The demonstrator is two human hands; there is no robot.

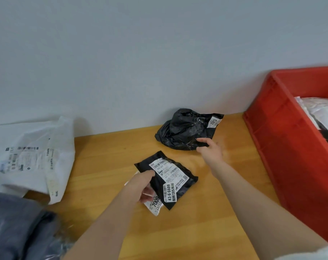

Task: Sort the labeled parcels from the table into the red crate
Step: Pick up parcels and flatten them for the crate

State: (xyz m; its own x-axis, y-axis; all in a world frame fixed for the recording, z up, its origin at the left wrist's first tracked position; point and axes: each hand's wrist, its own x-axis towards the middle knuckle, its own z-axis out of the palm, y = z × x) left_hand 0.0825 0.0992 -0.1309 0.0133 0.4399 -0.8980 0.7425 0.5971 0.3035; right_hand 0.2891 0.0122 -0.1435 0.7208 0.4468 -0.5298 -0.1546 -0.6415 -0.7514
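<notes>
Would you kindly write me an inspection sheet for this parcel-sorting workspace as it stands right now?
Surface: wooden table, bare in the middle and front.
Job's things: flat black parcel with white labels, a small white parcel beneath it; crumpled black parcel by the wall; large white parcel at the left edge; red crate on the right, already holding parcels.
Clutter: grey-blue fabric, lower left.
Grippers: left hand grips the flat black parcel and the white one; right hand is open, fingers at the crumpled parcel's near edge, no grip yet.
Cables: nothing seen.
Surroundings: plain pale wall behind.
</notes>
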